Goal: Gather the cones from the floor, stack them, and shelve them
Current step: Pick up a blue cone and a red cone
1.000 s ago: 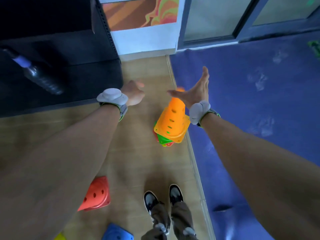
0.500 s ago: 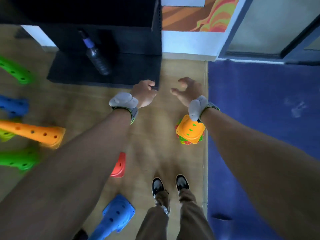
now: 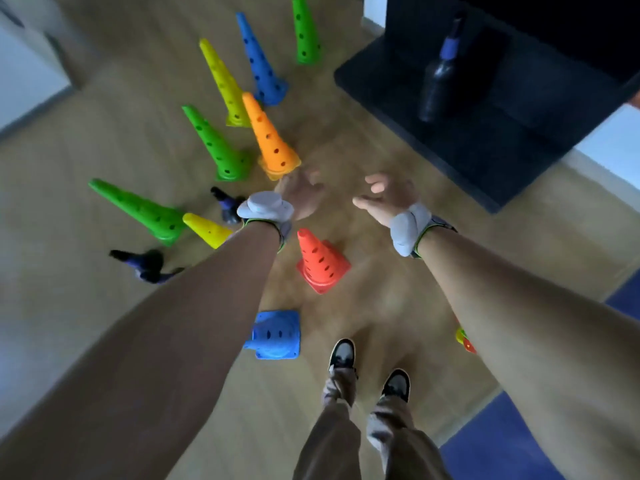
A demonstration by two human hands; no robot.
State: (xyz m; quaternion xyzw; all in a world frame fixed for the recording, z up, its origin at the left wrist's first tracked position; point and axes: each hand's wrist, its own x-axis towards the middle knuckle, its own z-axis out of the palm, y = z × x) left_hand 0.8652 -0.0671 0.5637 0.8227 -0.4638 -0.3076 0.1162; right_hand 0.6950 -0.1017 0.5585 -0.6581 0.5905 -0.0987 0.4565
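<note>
**Empty-handed among the cones**

We look down on a wood floor [image 3: 381, 140] where the cones stand scattered. Both arms reach forward. The left hand [image 3: 299, 199] and the right hand [image 3: 388, 197] hold nothing, and their fingers are loosely bent rather than clenched. Motion blur hides the finer detail. Each wrist carries a grey band.

Just ahead of the left hand stands a tall orange cone [image 3: 270, 136], its base near the knuckles. We cannot tell whether they touch. Behind it, toward the far edge of the floor, rise a tall yellow cone [image 3: 225, 84], a tall blue cone [image 3: 261, 60] and a tall green cone [image 3: 304, 32]. A second green cone [image 3: 216, 143] stands to the orange one's left. Farther left we see a third green cone [image 3: 138, 209], with a short yellow cone [image 3: 207, 230] just beside it.

Between the two forearms a short red cone [image 3: 322, 261] sits upright. A short blue cone [image 3: 273, 336] lies nearer the shoes [image 3: 343, 353] and looks tipped over. A small coloured stack [image 3: 465, 341] peeks out from behind the right forearm, near the floor's edge where a blue mat [image 3: 502, 445] begins.

A black shelf [image 3: 485, 126] fills the far right corner, with a dark bottle [image 3: 438, 81] standing on its lowest board. Two more dark bottles [image 3: 227, 206] stand on the floor near the left arm.
</note>
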